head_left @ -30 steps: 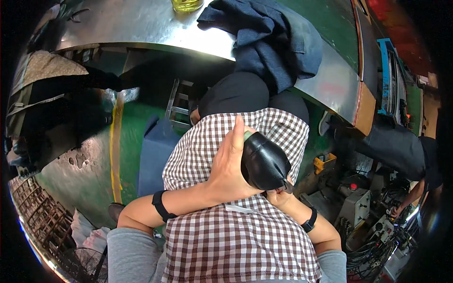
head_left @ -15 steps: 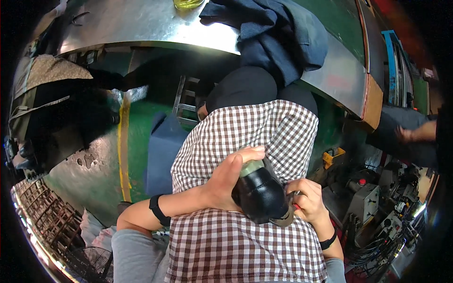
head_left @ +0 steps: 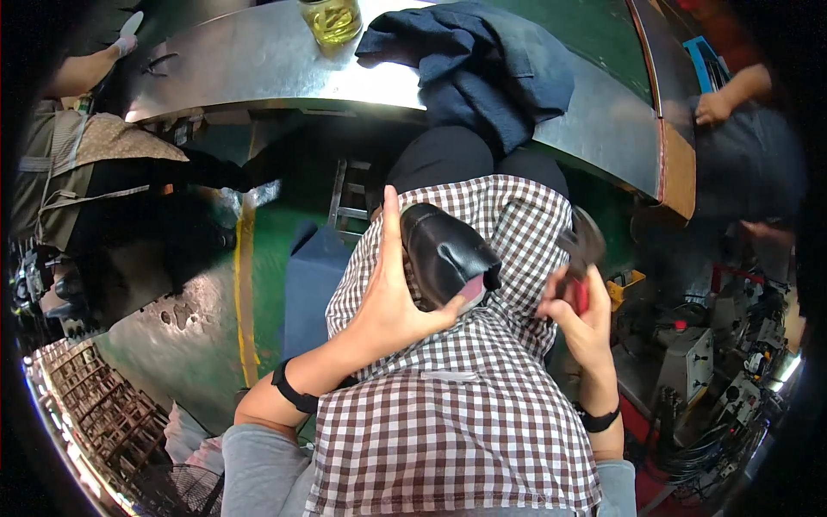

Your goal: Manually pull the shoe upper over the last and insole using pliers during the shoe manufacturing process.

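Observation:
In my left hand [head_left: 392, 297] is a black leather shoe upper [head_left: 444, 250], apparently stretched over a last, with a pinkish patch at its lower end. My thumb lies across that end while the fingers reach up its left side. To the right of the shoe, my right hand [head_left: 586, 314] is closed round red-handled pliers [head_left: 579, 289]. Their dark metal head points up, blurred by motion and apart from the shoe. A brown-and-white checked apron [head_left: 448, 439] covers my lap beneath both hands.
Ahead runs a metal-topped bench [head_left: 241, 60] bearing dark blue cloth [head_left: 482, 69] and a jar of yellow liquid [head_left: 332, 21]. Other people's arms show at far left and right. A machine with a red button [head_left: 685, 362] stands right; a metal rack [head_left: 103, 392] stands left.
The shoe has been raised and turned in my left hand, showing the pinkish end. The pliers have come away from it, up and right, with my right hand. My view has shifted slightly.

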A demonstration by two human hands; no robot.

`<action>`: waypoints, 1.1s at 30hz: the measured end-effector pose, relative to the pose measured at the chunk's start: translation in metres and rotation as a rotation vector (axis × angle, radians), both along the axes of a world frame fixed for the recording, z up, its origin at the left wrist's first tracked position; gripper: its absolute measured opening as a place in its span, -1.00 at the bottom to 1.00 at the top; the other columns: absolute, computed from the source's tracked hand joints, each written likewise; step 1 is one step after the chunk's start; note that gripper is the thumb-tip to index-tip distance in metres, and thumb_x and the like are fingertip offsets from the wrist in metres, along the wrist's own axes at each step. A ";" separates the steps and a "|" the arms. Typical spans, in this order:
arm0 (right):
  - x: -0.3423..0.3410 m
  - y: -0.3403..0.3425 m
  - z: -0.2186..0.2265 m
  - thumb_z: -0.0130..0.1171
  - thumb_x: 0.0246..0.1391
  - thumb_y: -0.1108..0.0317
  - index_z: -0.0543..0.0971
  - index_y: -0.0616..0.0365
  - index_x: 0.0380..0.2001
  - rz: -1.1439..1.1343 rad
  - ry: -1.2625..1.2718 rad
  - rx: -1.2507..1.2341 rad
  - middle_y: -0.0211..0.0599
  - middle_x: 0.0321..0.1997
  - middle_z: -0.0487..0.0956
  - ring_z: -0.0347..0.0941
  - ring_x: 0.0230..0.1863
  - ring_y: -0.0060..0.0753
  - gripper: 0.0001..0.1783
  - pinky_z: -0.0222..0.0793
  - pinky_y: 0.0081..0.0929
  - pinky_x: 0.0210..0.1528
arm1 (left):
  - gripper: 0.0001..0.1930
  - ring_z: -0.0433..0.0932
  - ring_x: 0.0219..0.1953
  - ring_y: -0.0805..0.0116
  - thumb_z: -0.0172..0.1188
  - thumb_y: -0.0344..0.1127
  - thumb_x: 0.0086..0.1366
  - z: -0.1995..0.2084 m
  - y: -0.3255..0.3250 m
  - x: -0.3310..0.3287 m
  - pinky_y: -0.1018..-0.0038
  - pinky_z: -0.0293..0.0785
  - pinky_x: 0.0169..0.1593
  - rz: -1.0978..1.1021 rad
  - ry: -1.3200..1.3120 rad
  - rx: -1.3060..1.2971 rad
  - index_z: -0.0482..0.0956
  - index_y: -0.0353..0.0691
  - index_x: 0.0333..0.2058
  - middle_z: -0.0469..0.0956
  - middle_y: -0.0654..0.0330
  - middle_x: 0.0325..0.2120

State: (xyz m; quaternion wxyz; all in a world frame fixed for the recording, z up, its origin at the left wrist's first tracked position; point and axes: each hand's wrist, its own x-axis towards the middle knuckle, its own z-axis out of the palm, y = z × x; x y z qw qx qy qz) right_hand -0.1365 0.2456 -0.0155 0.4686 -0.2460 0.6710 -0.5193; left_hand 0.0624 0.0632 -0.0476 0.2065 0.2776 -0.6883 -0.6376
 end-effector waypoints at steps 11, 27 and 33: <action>0.012 -0.061 -0.040 0.44 -0.15 0.36 0.57 0.22 -0.33 0.201 0.417 -0.110 -0.35 -0.48 0.54 0.42 -0.48 -0.52 -0.69 0.33 -0.51 -0.36 | 0.13 0.25 0.36 0.10 -0.01 -0.72 0.08 0.024 0.005 0.029 0.29 0.36 0.28 -0.116 -0.082 0.304 -0.62 -0.08 0.43 -0.01 -0.15 0.40; 0.007 -0.028 -0.056 0.13 -0.19 0.54 0.45 0.32 -0.22 0.301 0.416 -0.012 -0.02 -0.37 0.52 0.47 -0.34 -0.05 -0.66 0.36 -0.31 -0.21 | -0.19 0.35 0.04 0.20 0.19 -0.45 0.05 -0.018 0.044 0.027 0.35 0.35 0.10 -0.184 -0.239 0.049 0.06 -0.40 0.29 0.27 -0.08 0.01; 0.013 -0.027 -0.066 0.14 -0.13 0.49 0.45 0.30 -0.22 0.297 0.456 0.014 0.04 -0.38 0.49 0.49 -0.31 0.05 -0.68 0.36 -0.18 -0.20 | -0.15 0.56 -0.11 0.10 0.23 -0.29 0.12 -0.015 0.044 0.034 0.28 0.48 -0.05 -0.185 -0.530 -0.098 0.01 -0.39 0.32 0.47 -0.12 -0.10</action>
